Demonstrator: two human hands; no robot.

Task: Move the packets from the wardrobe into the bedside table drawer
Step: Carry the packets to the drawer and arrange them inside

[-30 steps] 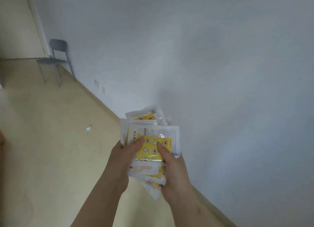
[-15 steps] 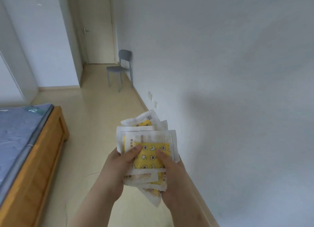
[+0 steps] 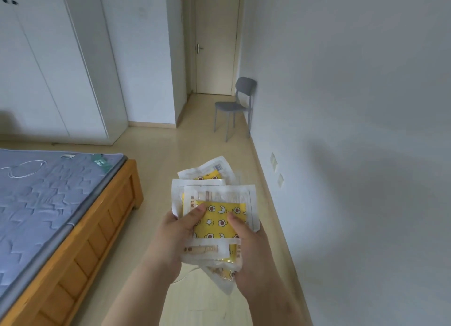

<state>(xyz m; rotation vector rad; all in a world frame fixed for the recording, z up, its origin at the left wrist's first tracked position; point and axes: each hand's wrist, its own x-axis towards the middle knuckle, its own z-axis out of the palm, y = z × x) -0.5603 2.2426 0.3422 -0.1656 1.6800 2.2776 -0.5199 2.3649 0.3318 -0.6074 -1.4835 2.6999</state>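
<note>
Both hands carry a loose, fanned stack of packets [image 3: 220, 199] out in front of the body, above the floor [image 3: 195, 135] between the bed [image 3: 48, 203] and the wall [image 3: 353, 130]. The left hand [image 3: 170, 240] and the right hand [image 3: 251, 250] have their fingers [image 3: 195, 214] clamped on the stack, thumbs pressed on the yellow-printed top packet and the rest hidden underneath. The risk, as I judge it, lies in the stack itself. The wrappers look slick and sit askew, one poking out at the far end and another hanging below the right hand, so either could slide free and drop in walking. The bedside table and its drawer are not in view. Pulling a drawer open would likely take one hand off, and that would weaken the hold.
</note>
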